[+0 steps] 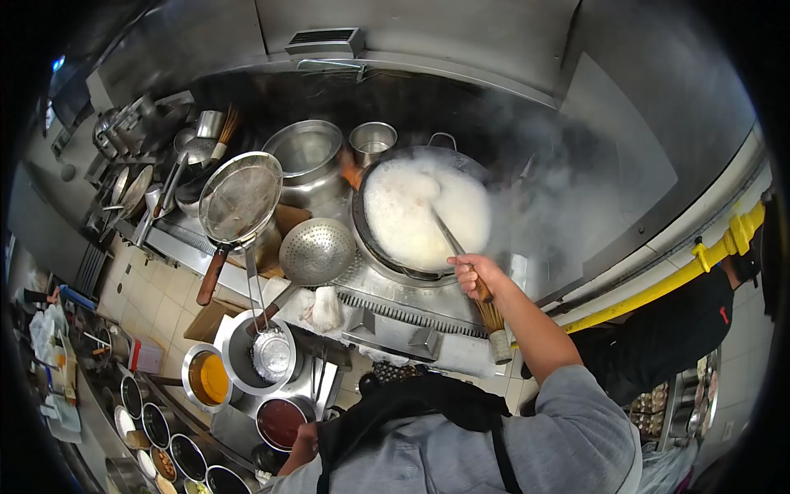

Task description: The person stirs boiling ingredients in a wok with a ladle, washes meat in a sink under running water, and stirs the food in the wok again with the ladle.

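My right hand [476,274] is closed around the wooden handle of a long metal ladle [447,231]. The ladle's head dips into a wok [360,226] filled with white, foaming, steaming liquid [395,222]. Just below this hand, a bamboo wok brush [495,331] lies at the stove's front edge. My left hand [304,438] hangs low beside a pot of dark red sauce [281,422], its fingers hidden from view. Left of the wok are a perforated skimmer [318,251] and a wire mesh strainer [239,198] with a wooden handle.
Behind the strainers stand a large steel pot [303,148] and a smaller one [372,142]. A white cloth [327,308] lies on the front ledge. Lower left are a pot of orange liquid [209,377] and several containers. A yellow pipe [650,298] runs along the right; a person in black [666,329] is beyond.
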The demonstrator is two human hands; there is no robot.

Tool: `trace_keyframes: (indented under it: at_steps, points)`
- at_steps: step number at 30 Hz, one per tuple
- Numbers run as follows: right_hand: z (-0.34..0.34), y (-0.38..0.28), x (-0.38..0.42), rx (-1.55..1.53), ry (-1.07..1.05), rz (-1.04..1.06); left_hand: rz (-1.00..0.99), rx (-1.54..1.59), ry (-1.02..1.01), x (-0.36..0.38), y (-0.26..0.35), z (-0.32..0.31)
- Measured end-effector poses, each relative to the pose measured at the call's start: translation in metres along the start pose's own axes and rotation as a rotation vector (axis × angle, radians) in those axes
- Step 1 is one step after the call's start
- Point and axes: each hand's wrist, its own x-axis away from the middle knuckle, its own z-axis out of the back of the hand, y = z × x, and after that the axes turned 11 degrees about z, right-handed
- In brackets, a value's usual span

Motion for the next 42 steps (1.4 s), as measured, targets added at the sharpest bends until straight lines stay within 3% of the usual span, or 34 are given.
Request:
trace_keyframes:
  at_steps: [1, 3, 6, 11, 15, 17, 18, 22, 23, 25, 28, 29, 31, 32, 33, 35, 42]
  points:
    - [0.002, 0.000, 0.003, 0.000, 0.000, 0.000, 0.002, 0.004, -0.005, -0.002, -0.001, -0.001]
    - [0.005, 0.001, 0.015, -0.288, -0.191, -0.066, 0.000, -0.001, -0.010, -0.005, 0.003, -0.001]
    - [-0.002, 0.001, 0.040, -0.413, -0.231, -0.084, -0.005, 0.003, -0.012, -0.006, 0.013, -0.003]
    - [-0.011, 0.002, 0.077, -0.400, -0.210, -0.083, -0.017, 0.018, -0.017, -0.011, 0.027, -0.006]
    - [-0.005, 0.000, 0.106, -0.206, -0.059, -0.097, -0.021, 0.018, -0.020, -0.014, 0.030, -0.008]
    - [-0.019, -0.002, 0.126, 0.413, 0.198, 0.087, -0.019, 0.014, -0.018, -0.014, 0.028, -0.008]
    - [-0.021, -0.003, 0.130, 0.413, 0.200, 0.086, -0.017, 0.010, -0.018, -0.015, 0.026, -0.008]
    - [-0.023, -0.011, 0.138, 1.016, 0.413, 0.268, -0.011, -0.014, -0.017, -0.015, 0.020, -0.008]
    - [-0.007, -0.011, 0.131, 1.014, 0.418, 0.268, -0.010, -0.017, -0.019, -0.015, 0.019, -0.008]
    - [0.043, -0.008, 0.099, 1.784, 0.525, 0.801, -0.009, -0.017, -0.021, -0.014, 0.020, -0.008]
    - [0.062, -0.006, 0.062, 1.925, 0.634, 0.862, -0.008, 0.006, -0.024, -0.016, 0.023, -0.008]
    - [0.059, -0.007, 0.055, 1.927, 0.631, 0.866, -0.008, 0.021, -0.024, -0.017, 0.024, -0.008]
    - [0.027, -0.007, 0.046, 1.227, 0.552, 0.382, -0.008, 0.049, -0.031, -0.019, 0.025, -0.008]
    - [0.010, -0.002, 0.049, 0.853, 0.431, 0.311, -0.010, 0.064, -0.034, -0.019, 0.026, -0.008]
    - [0.004, 0.000, 0.043, 0.857, 0.423, 0.310, -0.007, 0.079, -0.037, -0.019, 0.025, -0.007]
    - [-0.004, 0.005, 0.035, 0.496, 0.322, 0.215, -0.005, 0.092, -0.033, -0.019, 0.023, -0.005]
    - [-0.012, 0.020, 0.010, 0.324, 0.192, 0.124, -0.024, 0.162, -0.046, -0.022, -0.010, 0.002]
